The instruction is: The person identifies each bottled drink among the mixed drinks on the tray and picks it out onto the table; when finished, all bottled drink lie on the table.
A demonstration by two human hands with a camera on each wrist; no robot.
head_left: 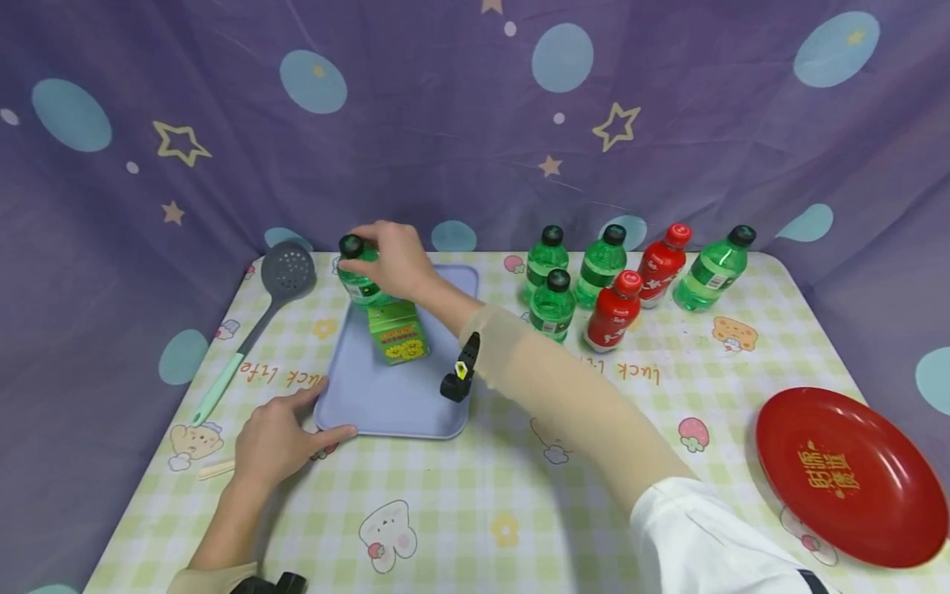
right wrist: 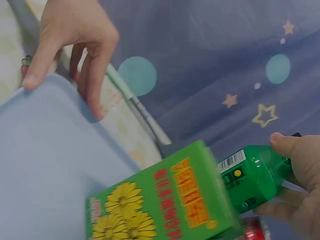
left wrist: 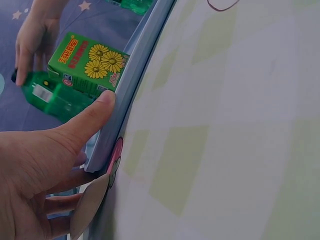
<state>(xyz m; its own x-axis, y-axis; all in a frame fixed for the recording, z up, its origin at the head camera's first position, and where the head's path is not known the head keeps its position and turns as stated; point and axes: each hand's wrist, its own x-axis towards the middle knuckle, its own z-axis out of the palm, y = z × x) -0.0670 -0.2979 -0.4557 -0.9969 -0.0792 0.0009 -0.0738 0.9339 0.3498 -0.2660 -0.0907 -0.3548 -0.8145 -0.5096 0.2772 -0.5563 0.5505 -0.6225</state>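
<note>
My right hand (head_left: 397,260) grips a green bottle (head_left: 359,285) by its upper part, near its black cap, at the far left corner of a pale blue tray (head_left: 386,408). A green drink carton (head_left: 401,332) with yellow flowers stands on the tray, close in front of this bottle. At the near left corner, the spread thumb and fingers of my left hand (head_left: 273,439) touch the tray's rim. In the right wrist view, the carton (right wrist: 160,200) partly covers the bottle (right wrist: 255,175), and a red item (right wrist: 255,229) shows only in part beneath it.
Several green bottles (head_left: 552,307) and two red bottles (head_left: 613,312) stand at the back right. A red oval plate (head_left: 883,462) lies at the right. Left of the tray is a slotted turner (head_left: 285,272) with a mint handle. A purple curtain (head_left: 445,148) hangs behind the table.
</note>
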